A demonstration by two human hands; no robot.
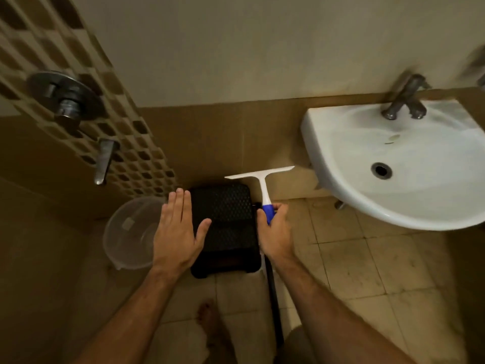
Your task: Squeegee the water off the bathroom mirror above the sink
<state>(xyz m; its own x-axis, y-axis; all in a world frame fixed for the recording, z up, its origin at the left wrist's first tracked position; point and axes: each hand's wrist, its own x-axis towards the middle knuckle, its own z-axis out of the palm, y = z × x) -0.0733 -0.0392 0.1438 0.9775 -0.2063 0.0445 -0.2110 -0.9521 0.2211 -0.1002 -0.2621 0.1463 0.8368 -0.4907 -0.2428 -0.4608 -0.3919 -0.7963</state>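
My right hand [274,229] grips the blue handle of a white squeegee [261,181], whose blade points up and away, level with the sink's left edge. My left hand [178,229] hovers flat and open, fingers together, over the left side of a black step stool [225,227]. The white wall-hung sink [328,164] with a metal tap [405,97] is at the right. The mirror is not in view.
A clear plastic basin [128,232] lies on the floor left of the stool. A shower mixer valve [65,98] and spout [103,160] stick out from the tiled wall at left. A dark pole [274,306] lies along the tiled floor near my bare foot [210,319].
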